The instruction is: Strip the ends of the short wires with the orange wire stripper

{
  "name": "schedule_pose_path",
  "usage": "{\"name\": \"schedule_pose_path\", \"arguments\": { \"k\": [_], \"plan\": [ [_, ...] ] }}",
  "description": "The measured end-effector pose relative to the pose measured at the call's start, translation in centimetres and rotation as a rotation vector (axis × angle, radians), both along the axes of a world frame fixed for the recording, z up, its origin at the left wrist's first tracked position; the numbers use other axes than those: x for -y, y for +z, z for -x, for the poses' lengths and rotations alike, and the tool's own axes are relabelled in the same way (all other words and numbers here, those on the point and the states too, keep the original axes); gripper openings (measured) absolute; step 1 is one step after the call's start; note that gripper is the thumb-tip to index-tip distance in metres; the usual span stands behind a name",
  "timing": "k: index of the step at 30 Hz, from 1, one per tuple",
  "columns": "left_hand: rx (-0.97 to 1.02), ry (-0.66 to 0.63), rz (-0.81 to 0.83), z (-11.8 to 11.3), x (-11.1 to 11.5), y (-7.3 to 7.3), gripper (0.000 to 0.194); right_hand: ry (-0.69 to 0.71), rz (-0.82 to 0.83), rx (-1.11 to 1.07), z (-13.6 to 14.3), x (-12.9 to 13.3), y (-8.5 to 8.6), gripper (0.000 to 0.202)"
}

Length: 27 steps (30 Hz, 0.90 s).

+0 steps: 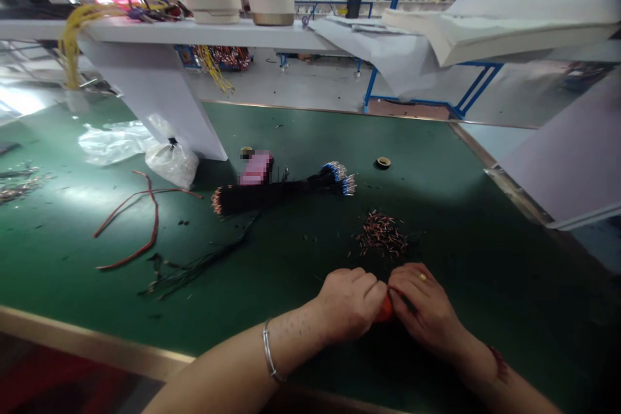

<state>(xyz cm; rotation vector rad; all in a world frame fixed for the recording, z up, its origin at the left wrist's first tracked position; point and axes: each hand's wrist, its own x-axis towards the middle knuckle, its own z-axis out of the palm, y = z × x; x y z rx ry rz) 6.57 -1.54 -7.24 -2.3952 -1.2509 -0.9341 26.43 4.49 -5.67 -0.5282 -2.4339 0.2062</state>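
Low in the head view, my left hand [352, 301] is closed in a fist around an orange-red object [385, 310], mostly hidden by the fingers; its kind does not show. Right beside it, my right hand [424, 307] has its fingers bent and pressed together at the same spot. Whatever its fingertips hold is hidden. Just beyond both hands lies a loose pile of short copper-coloured wire pieces [383, 235]. Farther off rests a bundle of black wires [262, 197], with bare copper ends on the left and blue-and-silver terminals on the right.
A tape roll [383, 162] and a blurred pink object [256, 168] lie on the green tabletop [301, 136]. To the left are reddish tubes [154, 220], thin black wires [194, 265] and plastic bags [172, 162]. A white shelf [204, 32] crosses above, with papers and a cup.
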Motion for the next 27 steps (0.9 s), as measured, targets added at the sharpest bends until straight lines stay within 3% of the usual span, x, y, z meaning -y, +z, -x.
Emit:
{"name": "schedule_pose_path", "arguments": {
  "k": [4,7,9,11,15,20,24,27],
  "plan": [
    [-0.019,0.203,0.104,2.9,-1.3,0.7,0.011,-0.045,0.019,0.095,-0.7,-0.7,-0.1,0.011],
    [0.022,0.518,0.24,6.5,-2.9,1.8,0.018,-0.055,0.042,0.264,-1.6,-1.0,-0.4,0.054],
    [0.067,0.725,0.333,9.0,-3.8,2.6,0.02,-0.051,0.072,0.338,-2.1,-1.1,-0.6,0.067],
    [0.124,0.915,0.425,11.1,-4.4,3.1,0.025,-0.052,0.1,0.372,-2.4,-1.1,-0.8,0.061],
    [0.228,1.207,0.619,14.2,-4.9,3.0,0.057,-0.041,0.154,0.399,-2.3,-0.8,-0.8,0.049],
    [0.245,1.247,0.754,16.0,-4.7,1.8,0.034,-0.005,0.154,0.425,-2.0,-0.7,-1.2,0.036],
    [0.237,1.25,0.701,16.0,-4.7,1.9,0.041,-0.043,0.142,0.304,-2.9,-1.3,-1.5,0.042],
    [0.209,1.201,0.648,14.7,-4.9,2.5,0.05,-0.066,0.336,0.108,-3.7,-1.4,-1.2,0.043]
  ]
}}
